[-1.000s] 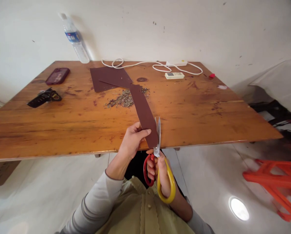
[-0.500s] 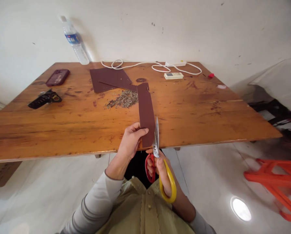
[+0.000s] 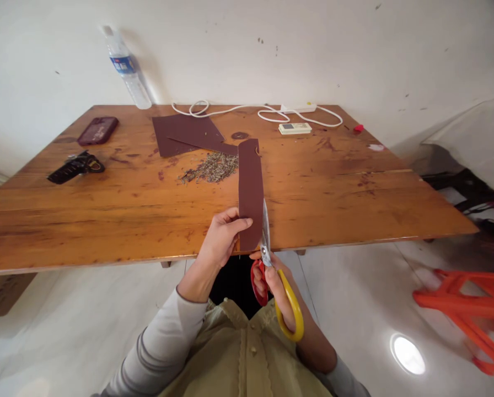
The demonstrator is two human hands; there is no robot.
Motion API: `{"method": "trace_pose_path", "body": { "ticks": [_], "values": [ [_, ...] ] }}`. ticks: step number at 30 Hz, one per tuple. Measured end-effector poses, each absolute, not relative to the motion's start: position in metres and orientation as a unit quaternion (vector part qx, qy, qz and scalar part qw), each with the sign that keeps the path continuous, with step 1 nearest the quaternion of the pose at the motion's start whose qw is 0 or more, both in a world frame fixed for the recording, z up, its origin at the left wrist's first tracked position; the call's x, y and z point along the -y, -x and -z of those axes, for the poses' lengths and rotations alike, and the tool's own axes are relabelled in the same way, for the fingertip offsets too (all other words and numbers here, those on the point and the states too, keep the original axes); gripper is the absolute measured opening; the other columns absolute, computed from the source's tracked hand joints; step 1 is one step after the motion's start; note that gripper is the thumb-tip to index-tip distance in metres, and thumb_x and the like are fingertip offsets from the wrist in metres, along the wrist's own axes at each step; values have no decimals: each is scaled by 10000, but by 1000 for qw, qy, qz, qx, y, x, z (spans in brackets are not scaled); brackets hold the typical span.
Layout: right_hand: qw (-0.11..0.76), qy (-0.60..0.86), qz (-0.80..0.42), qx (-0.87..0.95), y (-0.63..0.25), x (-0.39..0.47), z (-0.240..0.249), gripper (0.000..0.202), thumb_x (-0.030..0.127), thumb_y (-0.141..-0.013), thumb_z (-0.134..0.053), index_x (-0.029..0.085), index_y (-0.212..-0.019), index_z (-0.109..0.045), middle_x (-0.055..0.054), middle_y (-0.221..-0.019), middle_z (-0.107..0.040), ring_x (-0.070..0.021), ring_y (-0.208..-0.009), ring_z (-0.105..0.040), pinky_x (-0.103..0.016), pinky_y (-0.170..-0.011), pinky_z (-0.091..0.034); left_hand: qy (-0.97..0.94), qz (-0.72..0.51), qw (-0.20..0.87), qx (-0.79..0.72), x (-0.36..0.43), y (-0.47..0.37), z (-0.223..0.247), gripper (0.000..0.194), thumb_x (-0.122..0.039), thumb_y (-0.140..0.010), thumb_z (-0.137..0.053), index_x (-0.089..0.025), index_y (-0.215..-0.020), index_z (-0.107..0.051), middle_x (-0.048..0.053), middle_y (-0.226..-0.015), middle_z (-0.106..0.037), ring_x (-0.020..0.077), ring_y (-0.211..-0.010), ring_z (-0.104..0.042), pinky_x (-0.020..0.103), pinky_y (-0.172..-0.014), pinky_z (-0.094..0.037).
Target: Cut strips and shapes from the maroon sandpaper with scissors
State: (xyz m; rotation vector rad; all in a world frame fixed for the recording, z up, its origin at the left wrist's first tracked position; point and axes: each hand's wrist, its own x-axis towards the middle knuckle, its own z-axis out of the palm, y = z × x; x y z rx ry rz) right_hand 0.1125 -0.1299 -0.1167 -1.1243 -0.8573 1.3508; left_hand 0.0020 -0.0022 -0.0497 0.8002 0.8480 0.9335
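Between thumb and fingers, my left hand [image 3: 223, 237] pinches a long strip of dark maroon sheet [image 3: 250, 176] near its lower end. The strip stands out over the table's front edge, with a small curled notch at its top right corner. My right hand [image 3: 278, 284] grips scissors [image 3: 265, 251] with one red and one yellow handle. Their blades point away from me along the strip's right edge, near its lower part. Behind the strip lie a heap of small dry brown bits [image 3: 216, 167], a narrow maroon offcut [image 3: 201, 144] and a larger maroon sheet [image 3: 168, 132].
On the wooden table [image 3: 333, 198] are a phone [image 3: 98, 130], a black strapped object [image 3: 76, 167], a water bottle [image 3: 127, 69], a white remote [image 3: 294, 128] and a power strip [image 3: 299, 108] with its cable. An orange stool [image 3: 462, 303] stands at right, a cardboard box [image 3: 7, 295] at left.
The strip's upper end has swung slightly right and looks more upright. The scissor handles have shifted a little right, and the blades look closer together. My left hand has barely moved.
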Motion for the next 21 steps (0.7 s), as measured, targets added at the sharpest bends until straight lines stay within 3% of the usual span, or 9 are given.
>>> {"method": "trace_pose_path", "body": {
  "ticks": [8,21],
  "values": [
    [555,468,-606,323,-114,130,116,611,803,-878,-712,234,-1089,-647,87,-687,-396,-97,-517,-312,-222,-452,-297,-353,-420,739,-392,2,-2,50,234,-228,-518,-891,-160,-714,-783,16,-687,-739,130,-617,-630,248,-613,-488],
    [582,439,-650,215,-105,128,108,642,782,-735,-869,232,-1004,-673,100,-647,-422,-57,-483,-283,-181,-432,-228,-368,-420,734,-387,3,-2,50,208,-239,-539,-881,-173,-690,-754,-5,-660,-710,116,-601,-608,234,-586,-480]
  ]
}}
